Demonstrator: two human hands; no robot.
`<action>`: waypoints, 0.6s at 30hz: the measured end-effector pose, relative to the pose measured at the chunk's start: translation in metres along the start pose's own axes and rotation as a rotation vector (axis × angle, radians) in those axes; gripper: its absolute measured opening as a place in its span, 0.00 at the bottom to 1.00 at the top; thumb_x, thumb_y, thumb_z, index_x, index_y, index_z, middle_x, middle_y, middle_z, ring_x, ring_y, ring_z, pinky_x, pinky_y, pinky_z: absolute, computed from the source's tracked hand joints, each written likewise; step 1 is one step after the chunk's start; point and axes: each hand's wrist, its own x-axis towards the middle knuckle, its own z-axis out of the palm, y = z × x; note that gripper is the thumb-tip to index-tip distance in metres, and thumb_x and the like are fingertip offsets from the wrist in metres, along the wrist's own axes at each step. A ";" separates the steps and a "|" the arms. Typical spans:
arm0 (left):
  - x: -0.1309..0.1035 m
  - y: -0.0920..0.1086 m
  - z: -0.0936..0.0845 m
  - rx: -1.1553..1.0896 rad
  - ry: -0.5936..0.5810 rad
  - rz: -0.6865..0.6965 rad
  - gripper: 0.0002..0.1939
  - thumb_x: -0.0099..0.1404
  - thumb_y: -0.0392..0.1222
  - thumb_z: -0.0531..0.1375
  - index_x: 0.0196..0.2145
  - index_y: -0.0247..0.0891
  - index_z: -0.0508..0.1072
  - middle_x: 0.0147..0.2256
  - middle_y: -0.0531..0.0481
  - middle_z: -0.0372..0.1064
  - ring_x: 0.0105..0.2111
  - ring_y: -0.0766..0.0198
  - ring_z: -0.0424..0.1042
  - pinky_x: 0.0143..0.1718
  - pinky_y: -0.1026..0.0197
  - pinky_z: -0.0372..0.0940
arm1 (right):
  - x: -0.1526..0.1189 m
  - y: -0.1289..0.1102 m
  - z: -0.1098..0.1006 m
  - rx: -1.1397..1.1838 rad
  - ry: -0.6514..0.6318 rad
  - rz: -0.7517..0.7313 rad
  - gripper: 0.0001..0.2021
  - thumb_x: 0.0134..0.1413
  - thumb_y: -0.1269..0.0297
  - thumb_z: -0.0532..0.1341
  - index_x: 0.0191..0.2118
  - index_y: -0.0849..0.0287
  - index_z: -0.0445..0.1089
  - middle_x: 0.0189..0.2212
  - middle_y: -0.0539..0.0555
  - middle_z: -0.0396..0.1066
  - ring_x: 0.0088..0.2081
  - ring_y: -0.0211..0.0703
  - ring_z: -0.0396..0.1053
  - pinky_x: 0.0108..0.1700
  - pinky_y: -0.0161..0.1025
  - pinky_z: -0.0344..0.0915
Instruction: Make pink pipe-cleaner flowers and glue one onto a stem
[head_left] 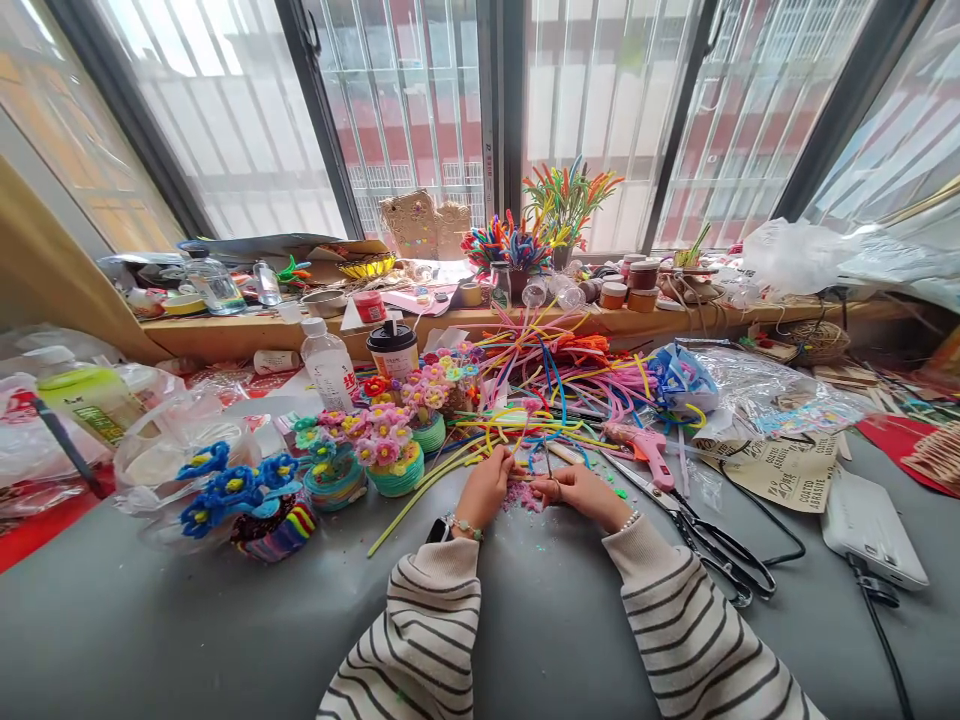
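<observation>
My left hand is at the middle of the grey table, its fingers pinched together on something too small to make out. Close on its right, my right hand has its fingers closed round a thin dark item, perhaps a tool, that sticks upward. Beneath and between both hands lie pink fuzzy scraps. Colourful pipe cleaners are heaped just beyond the fingers. A pink glue gun rests to the right of my right hand, with black-handled scissors nearer me.
Pots of pink fuzzy flowers and blue flowers stand on the left, near a plastic bottle and a lidded cup. A white power bank with a cable lies at the right. Jars line the windowsill.
</observation>
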 end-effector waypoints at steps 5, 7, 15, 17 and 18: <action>-0.002 0.001 -0.001 0.044 0.010 -0.002 0.10 0.60 0.42 0.43 0.26 0.40 0.59 0.24 0.50 0.70 0.26 0.63 0.68 0.29 0.63 0.58 | -0.001 -0.006 0.001 0.057 -0.061 -0.008 0.19 0.43 0.49 0.54 0.18 0.60 0.70 0.33 0.53 0.72 0.33 0.42 0.67 0.37 0.38 0.60; -0.002 0.001 -0.001 0.061 0.018 -0.005 0.10 0.60 0.42 0.43 0.26 0.40 0.60 0.23 0.50 0.69 0.24 0.63 0.67 0.28 0.64 0.57 | 0.000 -0.008 0.003 0.109 -0.056 -0.012 0.18 0.42 0.50 0.55 0.18 0.59 0.70 0.38 0.53 0.70 0.40 0.44 0.65 0.43 0.38 0.57; -0.004 0.001 -0.006 0.131 0.136 -0.055 0.12 0.60 0.41 0.42 0.28 0.38 0.61 0.27 0.47 0.67 0.28 0.63 0.65 0.30 0.62 0.56 | 0.003 0.004 0.000 0.160 0.044 0.131 0.21 0.40 0.48 0.56 0.19 0.65 0.69 0.34 0.61 0.70 0.36 0.47 0.67 0.39 0.42 0.61; -0.005 0.001 -0.005 0.124 0.088 -0.055 0.11 0.60 0.41 0.43 0.26 0.38 0.62 0.25 0.49 0.68 0.26 0.64 0.65 0.28 0.64 0.56 | 0.003 0.006 0.001 0.179 0.020 0.176 0.23 0.39 0.47 0.55 0.19 0.66 0.69 0.28 0.60 0.71 0.32 0.47 0.68 0.35 0.41 0.63; -0.006 0.001 -0.004 0.118 0.062 -0.050 0.11 0.59 0.41 0.44 0.25 0.39 0.63 0.24 0.50 0.68 0.25 0.64 0.66 0.27 0.65 0.56 | 0.002 0.006 0.002 0.189 0.002 0.189 0.23 0.38 0.46 0.56 0.19 0.66 0.69 0.26 0.59 0.71 0.31 0.46 0.69 0.34 0.40 0.63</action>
